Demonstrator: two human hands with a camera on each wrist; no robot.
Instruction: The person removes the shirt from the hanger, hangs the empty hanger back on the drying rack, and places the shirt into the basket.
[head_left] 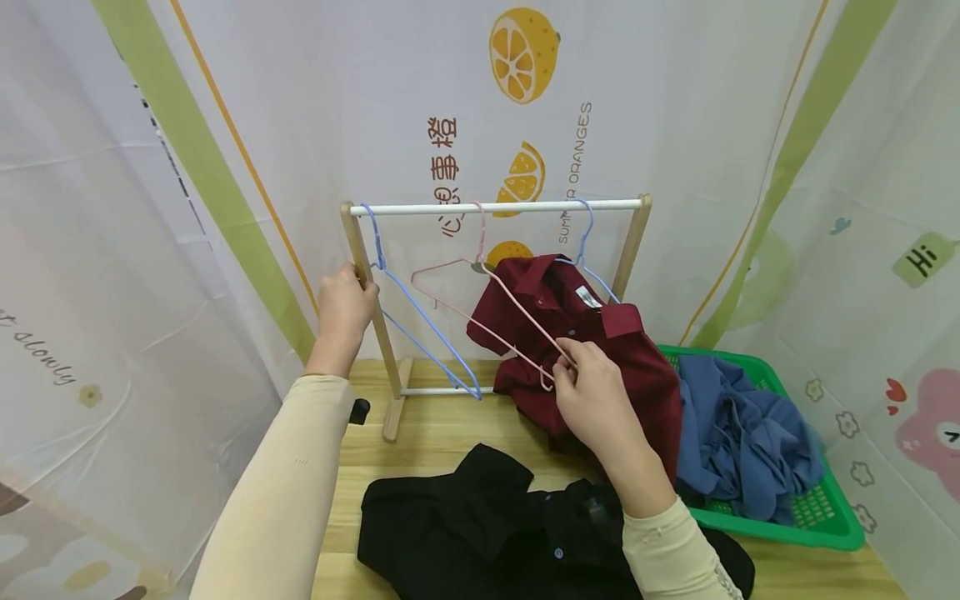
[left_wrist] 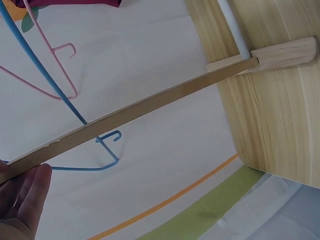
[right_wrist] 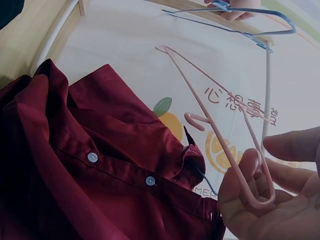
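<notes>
My left hand (head_left: pixel 347 308) grips the left wooden post (left_wrist: pixel 150 102) of a small clothes rack. With thumb and fingers my right hand (head_left: pixel 600 392) holds the near lower end of a pink hanger (right_wrist: pixel 226 142), whose hook is over the white rail (head_left: pixel 420 210). That hanger carries no garment. Close to my left hand hangs a bare blue hanger (head_left: pixel 378 250). At the right of the rail, a second blue hanger (head_left: pixel 584 237) carries a maroon button shirt (head_left: pixel 633 383), partly behind my right hand.
A black garment (head_left: pixel 435 525) with buttons lies on the wooden table (head_left: pixel 435 433) in front of the rack. To the right stands a green basket (head_left: pixel 840 533) with a crumpled blue garment (head_left: pixel 750 433) in it. Printed curtains (head_left: pixel 262 83) surround the table.
</notes>
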